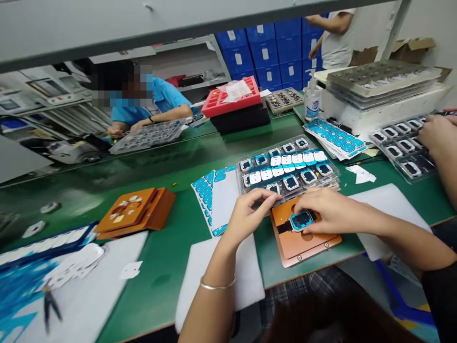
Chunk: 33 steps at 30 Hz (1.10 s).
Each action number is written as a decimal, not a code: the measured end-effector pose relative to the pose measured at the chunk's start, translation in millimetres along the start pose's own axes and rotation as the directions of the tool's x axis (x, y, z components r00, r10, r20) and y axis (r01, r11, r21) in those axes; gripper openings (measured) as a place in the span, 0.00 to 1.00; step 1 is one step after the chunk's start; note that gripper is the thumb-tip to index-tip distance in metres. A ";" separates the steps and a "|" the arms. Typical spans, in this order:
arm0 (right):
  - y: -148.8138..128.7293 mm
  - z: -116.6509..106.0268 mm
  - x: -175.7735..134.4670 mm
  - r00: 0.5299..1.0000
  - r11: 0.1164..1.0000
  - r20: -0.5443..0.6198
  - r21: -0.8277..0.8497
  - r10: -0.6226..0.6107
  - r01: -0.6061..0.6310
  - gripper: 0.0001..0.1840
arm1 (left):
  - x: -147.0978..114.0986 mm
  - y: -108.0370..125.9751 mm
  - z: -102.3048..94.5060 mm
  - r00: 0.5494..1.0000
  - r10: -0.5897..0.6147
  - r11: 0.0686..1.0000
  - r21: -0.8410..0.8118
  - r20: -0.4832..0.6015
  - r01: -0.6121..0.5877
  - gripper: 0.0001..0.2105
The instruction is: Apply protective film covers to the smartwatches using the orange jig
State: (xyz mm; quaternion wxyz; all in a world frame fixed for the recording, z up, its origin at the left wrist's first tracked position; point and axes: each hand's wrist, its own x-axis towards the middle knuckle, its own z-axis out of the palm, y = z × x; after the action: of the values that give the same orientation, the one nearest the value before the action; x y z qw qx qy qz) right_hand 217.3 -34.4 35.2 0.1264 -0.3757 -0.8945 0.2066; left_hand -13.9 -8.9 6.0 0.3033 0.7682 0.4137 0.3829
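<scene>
My right hand (326,209) grips a watch-case frame (301,220) with a blue-edged dark middle, thumb on the near side and fingers on the far side. The frame rests on an orange fixture block (293,245) at the table's front edge. Left of it, my left hand (252,212) has its thumb and forefinger tips drawn together by the near edge of a clear plastic tray (238,166). Whatever may be between those fingertips is too small to make out. Several similar frames (291,182) and white adhesive pieces on a blue strip (276,175) lie in the tray.
Blue sticker sheets (205,197) lie left of the tray, others (335,138) behind it. A second orange fixture (132,214) and tweezers (50,305) are at left. A co-worker's hand (441,136) is over another tray at right; another person (153,102) sits opposite. A sanitizer bottle (312,102) stands behind.
</scene>
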 end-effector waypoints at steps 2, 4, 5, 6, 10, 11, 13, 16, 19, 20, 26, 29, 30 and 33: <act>-0.5 1.1 -1.3 1.000 1.000 0.004 0.002 0.008 -0.008 0.13 | -0.4 1.5 0.3 1.000 -0.003 1.000 0.003 0.012 0.003 0.11; -1.0 1.9 -2.7 1.000 1.000 0.010 0.009 0.017 -0.017 0.15 | -0.7 2.8 0.4 1.000 -0.006 1.000 0.006 0.021 0.006 0.11; -1.5 2.0 -3.3 1.000 1.000 0.012 0.009 0.022 -0.022 0.16 | -0.8 3.2 0.4 1.000 -0.006 1.000 0.004 0.028 0.006 0.11; -2.2 2.0 -3.7 1.000 1.000 0.014 0.004 0.026 -0.026 0.17 | -0.9 3.5 0.3 0.999 -0.006 1.000 0.001 0.035 0.006 0.11; -6.9 1.9 -4.1 0.999 0.999 0.022 -0.028 0.045 -0.044 0.18 | -0.9 3.1 0.4 0.999 0.008 1.000 0.011 0.052 -0.009 0.12; -7.6 2.4 -4.1 0.999 0.999 0.022 -0.033 0.043 -0.042 0.18 | -0.7 2.6 0.6 0.998 0.015 1.000 0.020 0.054 -0.016 0.12; -7.8 3.9 -3.9 0.999 0.999 0.017 -0.042 0.032 -0.031 0.18 | -0.2 1.0 1.1 0.998 0.026 0.999 0.036 0.063 -0.029 0.13; -5.3 6.1 -4.0 1.000 0.998 0.000 -0.060 -0.001 0.001 0.18 | 0.0 -1.2 1.6 0.997 0.026 0.999 0.046 0.070 -0.030 0.13; -2.1 6.4 -4.3 0.999 0.996 -0.007 -0.078 -0.035 0.034 0.17 | -0.8 -1.5 1.6 0.998 0.011 1.000 0.027 0.064 -0.013 0.12; -1.3 6.0 -4.2 0.999 0.996 -0.003 -0.082 -0.038 0.038 0.17 | -0.9 -1.1 1.4 0.998 0.006 1.000 0.015 0.064 -0.007 0.12; -0.4 2.4 -3.0 0.999 0.997 0.041 -0.079 -0.010 0.013 0.19 | 0.0 3.3 -0.5 0.998 -0.021 1.000 -0.004 0.062 0.022 0.11; -0.5 3.0 -3.1 0.999 0.995 0.031 -0.094 -0.016 0.019 0.18 | 0.2 3.0 0.2 0.998 -0.015 1.000 -0.006 0.057 0.015 0.11; -0.1 3.6 -3.0 0.999 0.995 0.025 -0.099 -0.020 0.023 0.18 | 0.3 2.3 0.6 0.998 -0.015 1.000 -0.006 0.058 0.015 0.11; 1.6 5.2 -2.4 1.000 0.995 0.013 -0.100 -0.028 0.029 0.17 | 0.8 0.2 1.9 0.998 -0.020 1.000 -0.003 0.062 0.020 0.10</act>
State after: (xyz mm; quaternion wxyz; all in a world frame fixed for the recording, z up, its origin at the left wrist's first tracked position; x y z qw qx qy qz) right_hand 218.0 -36.5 29.7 0.1050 -0.3674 -0.9098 0.1619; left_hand -12.0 -8.5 5.4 0.3213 0.7750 0.4111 0.3566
